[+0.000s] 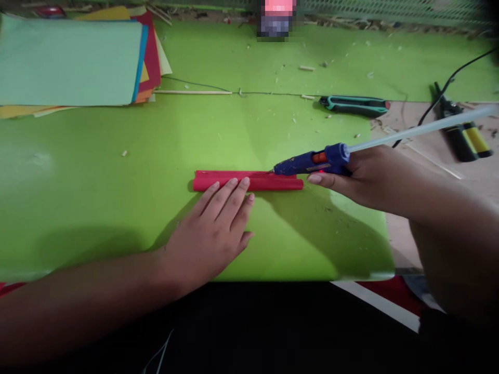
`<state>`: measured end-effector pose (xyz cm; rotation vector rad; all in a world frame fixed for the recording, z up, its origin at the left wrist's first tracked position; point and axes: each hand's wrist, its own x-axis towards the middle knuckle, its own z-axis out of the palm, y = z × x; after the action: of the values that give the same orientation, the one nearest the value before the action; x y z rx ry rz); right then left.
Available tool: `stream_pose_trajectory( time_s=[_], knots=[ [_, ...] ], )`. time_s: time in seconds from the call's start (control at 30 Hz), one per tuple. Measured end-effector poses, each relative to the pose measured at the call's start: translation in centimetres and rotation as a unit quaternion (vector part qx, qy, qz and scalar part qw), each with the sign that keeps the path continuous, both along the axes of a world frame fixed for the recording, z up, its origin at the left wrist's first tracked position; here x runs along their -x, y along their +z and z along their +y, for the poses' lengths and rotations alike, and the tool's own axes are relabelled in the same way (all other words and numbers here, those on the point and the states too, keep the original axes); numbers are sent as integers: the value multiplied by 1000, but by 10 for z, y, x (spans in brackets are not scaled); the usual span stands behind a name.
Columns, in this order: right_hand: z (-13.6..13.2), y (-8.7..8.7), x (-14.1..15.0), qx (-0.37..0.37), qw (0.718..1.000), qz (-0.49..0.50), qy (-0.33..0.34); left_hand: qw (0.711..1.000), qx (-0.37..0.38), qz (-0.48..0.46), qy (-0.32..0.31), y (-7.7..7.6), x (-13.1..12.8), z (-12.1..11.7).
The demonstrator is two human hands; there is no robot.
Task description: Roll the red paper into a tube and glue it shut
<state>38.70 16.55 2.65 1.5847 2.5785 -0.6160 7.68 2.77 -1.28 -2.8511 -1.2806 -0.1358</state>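
Note:
A rolled red paper tube [273, 184] lies crosswise on the green table sheet [117, 208], with a narrow flap along its far side. My left hand [218, 223] rests on the tube's near side, palm down, fingers stretched out and pressing lightly. In my right hand [366, 176] is a blue glue gun [307, 163], its tip at the flap, right of my left fingertips. From the gun's back end a long whitish glue stick [421, 128] sticks out. A small red light glows near my right thumb.
Stacked coloured paper [70, 62] lies at the far left. Beyond the tube are a thin wooden stick [195, 92] and a green-black utility knife [354, 106]. Black-and-yellow pliers [463, 130] and a black cord [444, 85] lie at right. Small scraps dot the sheet; green mesh [390, 13] runs along the back.

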Motion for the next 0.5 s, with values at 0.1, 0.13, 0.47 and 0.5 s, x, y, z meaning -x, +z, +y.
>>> stream_pose_trajectory(
  time_s=[0.1,0.13,0.47,0.5],
  knots=[
    [-2,1,-4,15,999,-45,-26,1000,3,4,1,0,0,0],
    [-3,2,-5,17,998,-56,-34,1000,4,5,1,0,0,0],
    [-5,2,-24,24,994,-84,-59,1000,7,-2,8,0,-1,0],
    [-5,1,-28,23,994,-83,-59,1000,5,-2,8,0,0,0]
  ],
)
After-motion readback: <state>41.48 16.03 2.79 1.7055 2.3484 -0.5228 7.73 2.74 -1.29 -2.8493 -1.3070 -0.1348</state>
